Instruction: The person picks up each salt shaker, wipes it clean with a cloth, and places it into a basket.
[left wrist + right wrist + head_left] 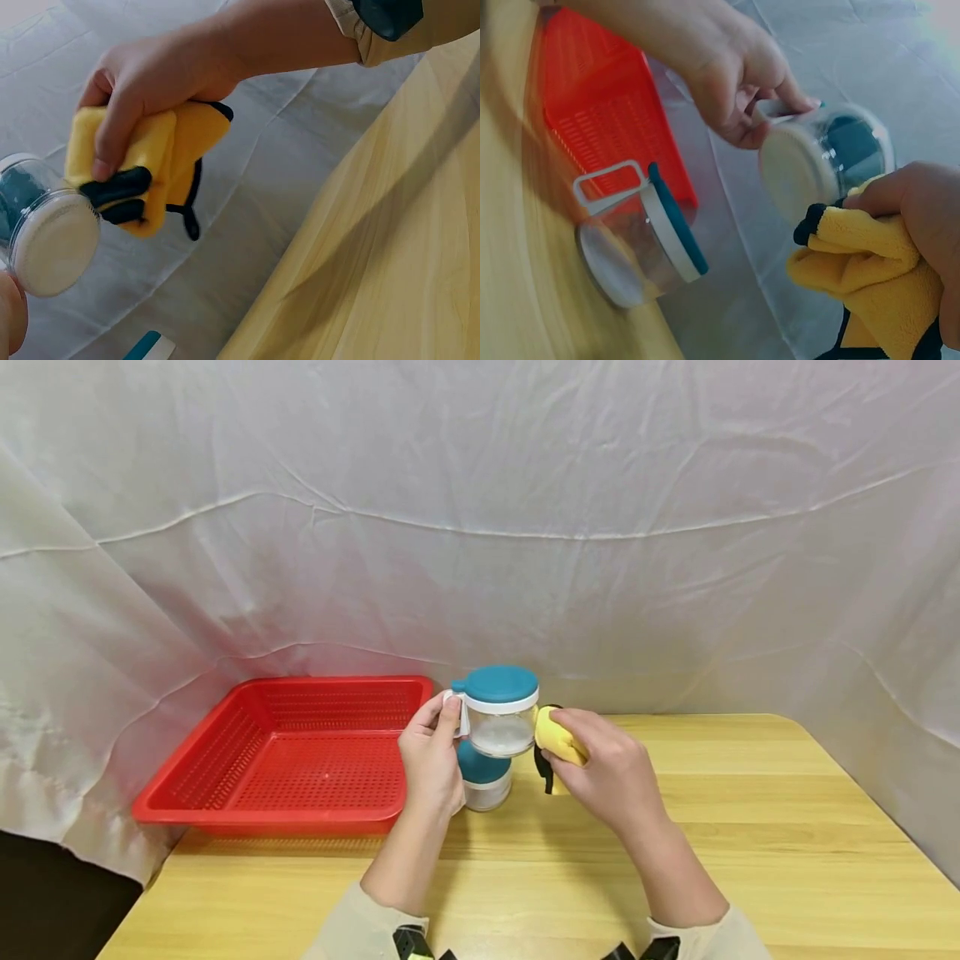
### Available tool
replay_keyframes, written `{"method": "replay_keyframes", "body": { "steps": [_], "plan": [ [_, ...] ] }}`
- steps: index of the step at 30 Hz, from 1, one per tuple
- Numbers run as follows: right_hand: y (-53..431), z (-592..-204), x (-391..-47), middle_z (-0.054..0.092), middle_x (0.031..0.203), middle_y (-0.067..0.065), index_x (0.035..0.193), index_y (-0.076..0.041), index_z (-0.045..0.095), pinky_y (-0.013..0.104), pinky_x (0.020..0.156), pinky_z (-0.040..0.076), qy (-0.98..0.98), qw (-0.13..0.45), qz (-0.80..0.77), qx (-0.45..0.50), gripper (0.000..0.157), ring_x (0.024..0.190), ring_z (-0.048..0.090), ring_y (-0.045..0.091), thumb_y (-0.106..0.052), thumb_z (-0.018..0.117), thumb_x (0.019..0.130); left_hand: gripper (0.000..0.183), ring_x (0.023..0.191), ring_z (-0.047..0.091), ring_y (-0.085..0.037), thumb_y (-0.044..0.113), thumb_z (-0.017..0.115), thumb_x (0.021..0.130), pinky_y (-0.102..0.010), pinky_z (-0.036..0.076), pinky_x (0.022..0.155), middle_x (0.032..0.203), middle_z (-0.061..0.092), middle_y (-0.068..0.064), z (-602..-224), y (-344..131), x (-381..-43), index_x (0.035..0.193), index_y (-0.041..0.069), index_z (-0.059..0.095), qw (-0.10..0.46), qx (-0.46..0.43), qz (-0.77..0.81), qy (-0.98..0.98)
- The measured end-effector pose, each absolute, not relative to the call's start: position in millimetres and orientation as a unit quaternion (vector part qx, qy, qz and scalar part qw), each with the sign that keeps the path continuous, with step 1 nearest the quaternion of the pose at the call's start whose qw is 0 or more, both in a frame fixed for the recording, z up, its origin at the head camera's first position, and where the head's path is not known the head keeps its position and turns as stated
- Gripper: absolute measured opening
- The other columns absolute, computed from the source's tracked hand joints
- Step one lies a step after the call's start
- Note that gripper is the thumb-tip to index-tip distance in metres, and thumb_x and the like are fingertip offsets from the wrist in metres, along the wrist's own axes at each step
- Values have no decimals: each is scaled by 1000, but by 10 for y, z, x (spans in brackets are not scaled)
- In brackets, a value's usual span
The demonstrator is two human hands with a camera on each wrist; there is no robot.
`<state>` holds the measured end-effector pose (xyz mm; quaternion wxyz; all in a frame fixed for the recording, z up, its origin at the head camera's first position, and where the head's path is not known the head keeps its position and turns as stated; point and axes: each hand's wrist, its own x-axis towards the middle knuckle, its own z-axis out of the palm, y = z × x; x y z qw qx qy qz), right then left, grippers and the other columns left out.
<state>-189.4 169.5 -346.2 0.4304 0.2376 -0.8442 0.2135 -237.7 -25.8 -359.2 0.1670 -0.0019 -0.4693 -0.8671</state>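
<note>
A clear jar (502,731) with a teal lid and a white handle is held up off the table. My left hand (432,752) grips it by the handle, on the jar's left. On the other side my right hand (611,768) holds a bunched yellow cloth (557,737) with black edging against the jar's wall; in the left wrist view the cloth (150,165) meets the glass near the base. A second jar (634,247), also teal-lidded with a white handle, stands on the table just below and behind the raised one.
A red perforated basket (270,817) sits on the left of the wooden table (750,843), close beside the standing jar. A pale grey curtain (480,568) hangs behind the table and along its sides.
</note>
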Motion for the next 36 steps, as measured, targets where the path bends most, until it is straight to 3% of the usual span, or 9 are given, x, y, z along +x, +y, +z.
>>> {"method": "replay_keyframes", "body": {
  "steps": [9, 20, 23, 26, 29, 32, 36],
  "plan": [
    [1729, -3357, -1833, 73, 108, 7, 111, -7, 72, 42, 75, 59, -818, 454, 245, 254, 49, 93, 71, 25, -3, 88, 65, 27, 84, 64, -16, 16, 70, 91, -22, 55, 73, 93, 73, 0, -3585, -279, -2354, 115, 1, 71, 149, -49, -857, -491],
    [1984, -3208, -1800, 73, 107, 8, 111, -7, 72, 44, 76, 57, -852, 417, 235, 212, 48, 93, 70, 27, -5, 89, 66, 24, 80, 65, -12, 8, 66, 93, -21, 55, 73, 88, 73, 4, -3644, -239, -2369, 113, -5, 69, 97, -89, -846, -517],
    [2034, -3129, -1754, 73, 109, 7, 112, -8, 72, 39, 79, 56, -852, 427, 226, 204, 50, 96, 70, 26, -3, 89, 64, 26, 81, 65, -13, 7, 67, 93, -21, 56, 74, 89, 73, 4, -3663, -215, -2359, 115, -7, 67, 88, -96, -837, -532],
    [2052, -3068, -1708, 73, 110, 8, 112, -8, 73, 25, 89, 52, -840, 447, 221, 213, 52, 100, 69, 27, -1, 89, 63, 28, 81, 64, -13, 7, 68, 92, -21, 55, 73, 89, 72, 4, -3677, -181, -2349, 116, -7, 67, 88, -102, -825, -549],
    [2035, -3032, -1675, 72, 109, 10, 112, -7, 73, 19, 97, 47, -827, 462, 211, 238, 49, 101, 68, 29, -1, 87, 65, 28, 80, 63, -13, 8, 69, 91, -19, 54, 71, 89, 72, 3, -3685, -149, -2339, 116, -6, 68, 98, -105, -815, -562],
    [2000, -3015, -1656, 72, 109, 11, 111, -5, 73, 29, 98, 50, -824, 467, 184, 263, 44, 102, 67, 31, -1, 84, 68, 26, 81, 62, -14, 9, 71, 90, -19, 54, 70, 91, 72, -2, -3694, -134, -2331, 113, -3, 70, 121, -118, -792, -587],
    [1942, -3012, -1639, 71, 109, 10, 108, -4, 73, 43, 88, 55, -824, 467, 139, 288, 46, 101, 67, 31, 8, 79, 63, 23, 86, 64, -15, 11, 74, 88, -21, 55, 74, 98, 72, -13, -3697, -121, -2315, 108, 0, 73, 160, -158, -749, -623]
  ]
}}
